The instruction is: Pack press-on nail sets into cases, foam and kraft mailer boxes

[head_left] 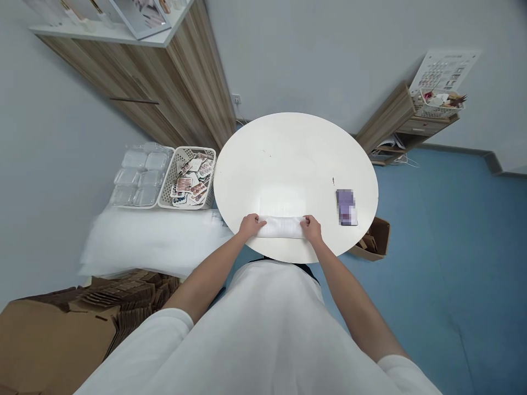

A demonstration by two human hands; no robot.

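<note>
A thin white foam sheet (282, 227) lies near the front edge of the round white table (288, 142), folded into a long flat strip. My left hand (251, 225) pinches the strip's left end between thumb and fingers. At the right end, my right hand (312, 227) grips it the same way. A paler part of the sheet seems to spread beyond the strip, though white on white makes its outline hard to tell. To the right of my right hand lies a purple, pixelated flat object (346, 207).
Left of the table stand a basket of printed cards (167, 189), clear plastic boxes (140, 175) and a stack of white foam sheets (152, 236). Folded cardboard (57, 340) fills the lower left. An open carton (381, 238) sits by the table's right side; a wooden cabinet (164, 82) stands behind left.
</note>
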